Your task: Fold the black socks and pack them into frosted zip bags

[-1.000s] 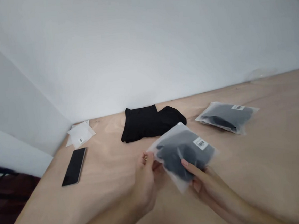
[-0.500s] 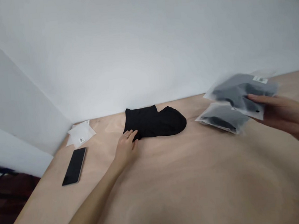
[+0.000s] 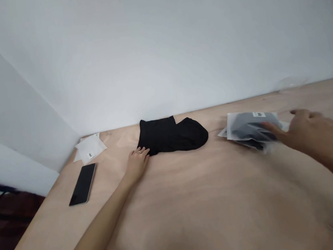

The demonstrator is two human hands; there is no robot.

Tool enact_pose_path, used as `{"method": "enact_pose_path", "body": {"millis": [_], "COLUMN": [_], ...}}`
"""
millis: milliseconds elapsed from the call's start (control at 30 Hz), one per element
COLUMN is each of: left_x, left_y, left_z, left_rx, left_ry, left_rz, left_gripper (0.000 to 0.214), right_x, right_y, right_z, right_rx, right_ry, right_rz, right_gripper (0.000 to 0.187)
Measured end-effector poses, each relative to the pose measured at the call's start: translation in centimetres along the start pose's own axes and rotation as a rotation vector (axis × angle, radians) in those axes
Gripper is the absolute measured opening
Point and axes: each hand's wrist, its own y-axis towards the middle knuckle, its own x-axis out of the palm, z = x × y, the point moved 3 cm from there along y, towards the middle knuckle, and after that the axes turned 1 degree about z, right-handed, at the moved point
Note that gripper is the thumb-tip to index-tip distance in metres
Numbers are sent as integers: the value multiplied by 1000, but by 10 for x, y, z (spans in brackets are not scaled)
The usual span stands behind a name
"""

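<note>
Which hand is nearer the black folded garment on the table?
Left: the left hand touches the black folded garment; the right hand sits farther right, on a frosted plastic bag.

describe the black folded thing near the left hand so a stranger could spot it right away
On the plywood table top, near its back edge by the white wall, lies a folded black garment, with the left hand against its near edge. It is bare dark cloth, unlike the frosted plastic bags to its right, which have barcode labels.
</note>
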Motion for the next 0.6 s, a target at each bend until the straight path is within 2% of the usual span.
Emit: {"method": "enact_pose_path", "body": {"millis": [67, 200, 300, 400, 600], "left_x": [0, -3, -7, -11, -20], "left_y": [2, 3, 1, -3, -8], "left_z": [-2, -7, -12, -15, -19], "left_rx": [6, -3, -12, -3, 44], "left_ry": [-1, -14, -35, -65, -145], "left_rz": [16, 70, 117, 147, 134], "left_gripper": [28, 27, 26, 22, 12], "right_x": [2, 33, 60, 75, 81], "right_y": [-14, -50, -65, -64, -47], "right_z": [-28, -96, -128, -137, -118], "right_rx": [-198, -570, -711, -752, -684], "right_ry": [64, 232, 271, 293, 376], "right_rz": [18, -226, -319, -361, -442], "right_gripper": [46, 21, 17, 21, 21]}}
